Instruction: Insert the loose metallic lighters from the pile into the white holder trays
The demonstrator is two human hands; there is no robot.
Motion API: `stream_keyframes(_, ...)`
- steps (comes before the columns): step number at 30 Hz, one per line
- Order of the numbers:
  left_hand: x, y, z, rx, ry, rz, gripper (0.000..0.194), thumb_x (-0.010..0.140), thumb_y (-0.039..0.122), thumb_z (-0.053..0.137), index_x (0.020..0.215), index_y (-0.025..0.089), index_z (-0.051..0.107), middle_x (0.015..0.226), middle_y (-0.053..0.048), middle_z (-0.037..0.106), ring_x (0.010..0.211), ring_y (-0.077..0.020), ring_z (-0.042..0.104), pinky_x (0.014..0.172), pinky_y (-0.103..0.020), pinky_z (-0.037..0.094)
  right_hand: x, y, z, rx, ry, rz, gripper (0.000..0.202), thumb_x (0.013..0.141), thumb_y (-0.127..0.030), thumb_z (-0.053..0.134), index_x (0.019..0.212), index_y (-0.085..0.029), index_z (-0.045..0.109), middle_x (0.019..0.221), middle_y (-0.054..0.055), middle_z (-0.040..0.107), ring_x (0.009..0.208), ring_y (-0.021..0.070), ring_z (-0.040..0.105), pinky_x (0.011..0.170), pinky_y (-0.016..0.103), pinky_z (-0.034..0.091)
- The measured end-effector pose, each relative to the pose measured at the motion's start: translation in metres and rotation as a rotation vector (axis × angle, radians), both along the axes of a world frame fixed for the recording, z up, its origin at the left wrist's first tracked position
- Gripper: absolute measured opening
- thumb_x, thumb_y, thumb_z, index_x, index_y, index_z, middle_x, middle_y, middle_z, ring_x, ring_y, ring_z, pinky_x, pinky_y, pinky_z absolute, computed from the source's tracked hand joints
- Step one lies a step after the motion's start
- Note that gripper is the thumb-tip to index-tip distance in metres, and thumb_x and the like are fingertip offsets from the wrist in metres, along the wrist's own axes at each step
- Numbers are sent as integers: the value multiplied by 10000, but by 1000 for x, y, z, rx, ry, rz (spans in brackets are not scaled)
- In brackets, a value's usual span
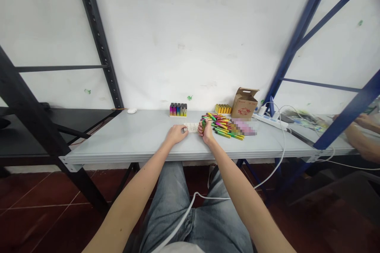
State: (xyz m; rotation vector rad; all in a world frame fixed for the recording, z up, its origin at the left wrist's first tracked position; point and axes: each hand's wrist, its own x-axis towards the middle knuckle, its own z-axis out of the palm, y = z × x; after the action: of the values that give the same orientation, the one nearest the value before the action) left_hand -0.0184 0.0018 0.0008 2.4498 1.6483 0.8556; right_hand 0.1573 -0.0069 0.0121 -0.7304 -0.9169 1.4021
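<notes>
A white rack with rows of small holes [192, 127] lies on the table between my hands. My left hand [177, 133] has its fingers closed on the rack's left end. At the rack's right end, my right hand [206, 131] is curled round some slim shiny tubes, with green [203, 123] showing among the fingers; I cannot tell how many. Right beside that hand lies a loose pile of slim metallic tubes [222, 123] in green, gold, red and pink. Behind my left hand, a white-based rack of upright coloured tubes with dark tops [178, 109] stands near the wall.
A block of yellow tubes [223, 108] stands beside an open brown cardboard box [244, 103]. Further right are a white power strip [270, 120] and a hanging white cable [283, 146]. A small white object [132, 111] sits back left. Another person's arm [362, 136] shows far right.
</notes>
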Motion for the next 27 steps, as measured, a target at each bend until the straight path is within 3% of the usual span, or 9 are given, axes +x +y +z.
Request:
stream_keyframes(10, 0, -2, 2, 8, 3, -3, 356, 865, 357, 557, 1161, 221, 700, 1196, -61, 702, 1156, -248, 603, 990, -311, 442, -3, -1, 2, -5, -3, -56, 457, 816, -657, 399, 681, -221, 411, 476, -87, 327, 365, 61, 258, 355, 169, 117)
stream_keyframes(17, -1, 1, -1, 2, 12, -20, 360, 892, 354, 532, 1192, 222, 682, 1213, -67, 693, 1149, -249, 609, 980, -316, 449, -2, 1, -3, 97, 42, -105, 413, 838, -618, 387, 849, -224, 513, 566, -53, 490, 409, 88, 405, 363, 193, 277)
stream_keyframes(23, -2, 5, -3, -27, -9, 4, 358, 921, 291, 490, 1222, 203, 662, 1234, -76, 682, 1168, -234, 604, 1002, -316, 441, -3, 9, -8, 147, -13, -209, 377, 780, -579, 599, 870, -221, 522, 630, -48, 537, 478, 91, 497, 386, 196, 355)
stream_keyframes(27, -2, 5, -3, -21, -25, 3, 345, 916, 284, 490, 1190, 196, 680, 1214, -82, 690, 1170, -241, 601, 1003, -320, 445, -4, 7, -8, 184, -54, -283, 435, 778, -628, 606, 893, -212, 555, 631, -40, 551, 474, 91, 505, 377, 196, 353)
